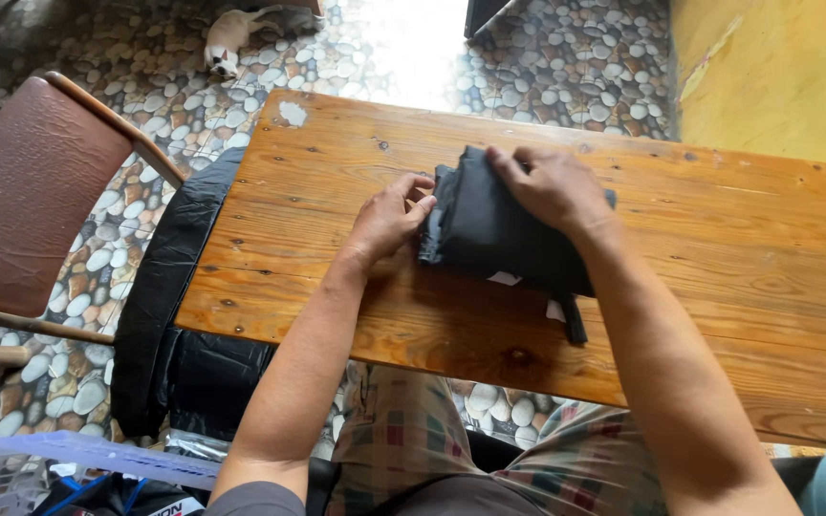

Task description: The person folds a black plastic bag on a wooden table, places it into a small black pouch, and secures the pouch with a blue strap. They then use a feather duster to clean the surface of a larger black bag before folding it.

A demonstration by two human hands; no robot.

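Observation:
A folded black garment (489, 234) lies on the wooden table (719, 248), with a black strap and white tags sticking out at its near edge. My left hand (389, 218) rests on the table with its fingertips touching the garment's left edge. My right hand (552, 186) lies flat on top of the garment, pressing its far end down. Neither hand is closed around anything.
A brown chair (26, 191) stands to the left on the pebble-pattern floor. A black plastic bag (169, 325) hangs by the table's left end. A white basket (59, 468) sits at the bottom left. A small animal (231, 38) lies at the top. A yellow wall is at the right.

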